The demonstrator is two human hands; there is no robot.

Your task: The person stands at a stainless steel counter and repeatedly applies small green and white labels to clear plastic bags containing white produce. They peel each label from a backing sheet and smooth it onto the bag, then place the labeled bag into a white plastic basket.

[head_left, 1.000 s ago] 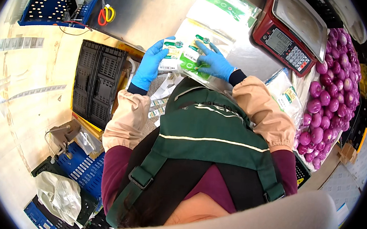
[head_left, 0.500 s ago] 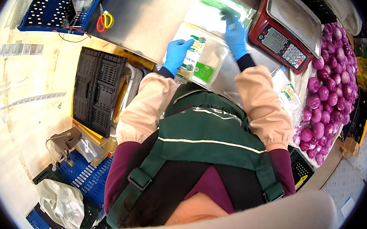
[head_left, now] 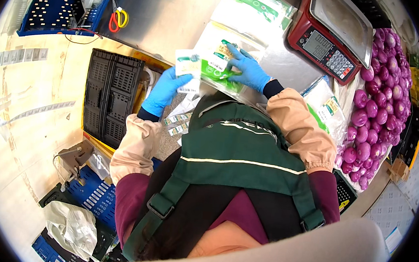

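At the far left a blue perforated crate [head_left: 57, 1] sits on the steel counter [head_left: 169, 14], with a black crate [head_left: 111, 98] lower down beside it. The left hand [head_left: 166, 90], in a blue glove, is closed on the lower edge of a small white-and-green label card [head_left: 187, 66], holding it up just beside the clear produce bag [head_left: 225, 58]. That bag lies flat on the counter directly in front of the person, and the right hand [head_left: 246, 70] rests on it with fingers spread wide, pressing it down (not gripping anything). Further right stand a red weighing scale [head_left: 332, 35] and a heap of purple onions [head_left: 379, 95]. The step in hand looks like pairing card with bag; next would call for keeping the bag pinned while the card is brought onto it.
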